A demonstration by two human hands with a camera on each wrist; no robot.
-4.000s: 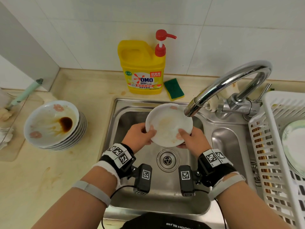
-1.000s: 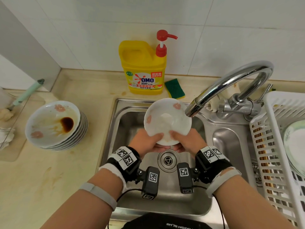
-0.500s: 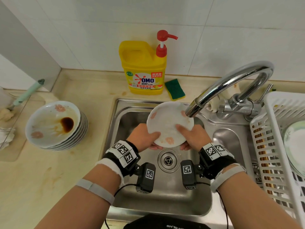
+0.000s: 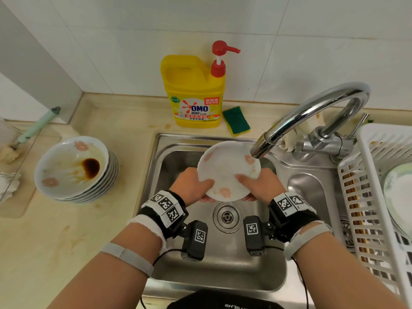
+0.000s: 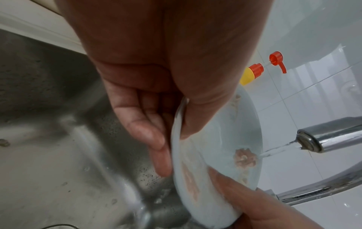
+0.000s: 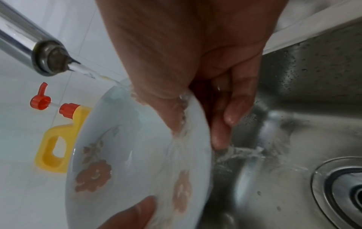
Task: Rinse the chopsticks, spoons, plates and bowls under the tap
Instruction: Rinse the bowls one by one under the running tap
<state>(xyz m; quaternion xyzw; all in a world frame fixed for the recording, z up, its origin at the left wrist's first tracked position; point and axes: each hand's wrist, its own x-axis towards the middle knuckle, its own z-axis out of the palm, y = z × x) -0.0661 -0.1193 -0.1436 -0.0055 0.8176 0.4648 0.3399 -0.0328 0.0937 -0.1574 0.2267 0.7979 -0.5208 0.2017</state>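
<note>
Since half a second ago the plate [image 4: 227, 168] has turned a little further between the hands, its flower prints sitting at new places round the rim, while both hands have kept their hold at its lower edge. The left hand [image 4: 191, 186] pinches the rim with the thumb laid across the inner face and the fingers [image 5: 154, 139] stretched along the back. The right hand [image 4: 260, 186] holds the opposite side the same way, thumb on the face and fingers [image 6: 227, 117] behind. The plate stands tilted, face toward the person, above the sink [image 4: 160, 197] and just under the tap [image 4: 263, 146]; water strikes its upper rim by the right thumb and runs down the face toward the drain [image 4: 227, 217].

By the look of it, this is the rinse of a single plate, nearly clean. The next move calls for turning it on so the rest of the face passes under the stream, then carrying it right to the white rack [image 4: 374, 197], where a plate already rests. A stack of dirty plates [image 4: 75, 170] waits on the counter [image 4: 55, 241] to the left, so much of the task remains. Both forearms reach forward side by side, wrists bent down into the basin. The wet rim may slip, so the pinch wants to stay firm.
</note>
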